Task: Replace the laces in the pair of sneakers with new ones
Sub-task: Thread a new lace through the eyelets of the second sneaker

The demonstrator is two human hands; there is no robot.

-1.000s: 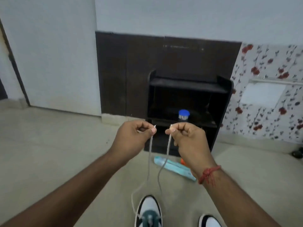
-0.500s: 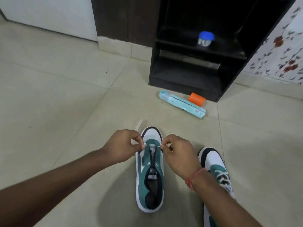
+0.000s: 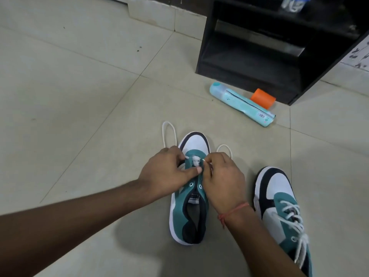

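At the front eyelets of the green-and-white canvas sneaker without finished lacing [image 3: 187, 198], the fingertips of both hands meet over the tongue. The left hand [image 3: 167, 174] pinches one end of the thin white shoelace [image 3: 169, 132] between its curled fingers, with the thumb stretched flat across the green eyelet panel toward the other hand. The right hand [image 3: 223, 176] pinches the other end of the lace, its small white tip showing just past the fingertips near the eyelets. A red thread band [image 3: 233, 211] circles the right wrist.

From the hands, the lace runs outward in two slack loops lying on the floor, a longer one beside the toe on the left and a smaller one on the right. The sneaker stands upright on the pale tiled floor [image 3: 79, 96], toe pointing away, its upper eyelets bare. Just to its right, apart from it, stands the matching green, white and black sneaker with white laces threaded through [image 3: 283, 214].

Further off, a light turquoise tube-shaped pack [image 3: 241, 103] lies on the tiles, touching an orange cylindrical cap [image 3: 262, 97]. Behind these stands a black wooden shelf unit [image 3: 259, 56], with a clear blue-lidded container [image 3: 293, 4] on its upper shelf.
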